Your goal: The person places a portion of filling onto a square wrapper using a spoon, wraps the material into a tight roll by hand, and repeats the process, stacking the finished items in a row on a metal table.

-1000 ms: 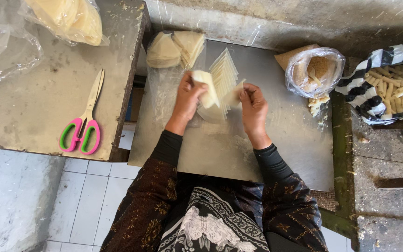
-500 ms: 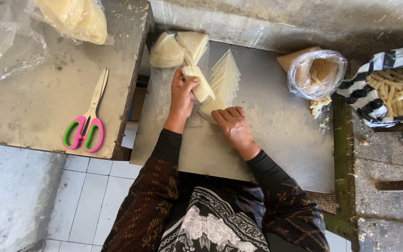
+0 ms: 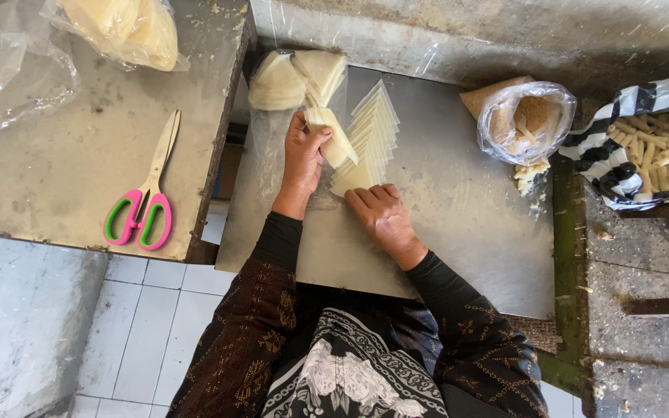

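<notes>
Left hand [image 3: 303,155]: we see it clamped on a folded pale wrapper [image 3: 334,138].
Right hand [image 3: 381,213]: flat, fingers together, pressing the fanned wrapper stack [image 3: 369,139].
Stack: on the metal counter [image 3: 466,224].

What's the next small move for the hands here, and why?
Probably the left hand lays its pale stack of wrappers onto the fanned row of wrappers on the metal sheet. The right hand presses the row's near end, seemingly steadying it.
</notes>
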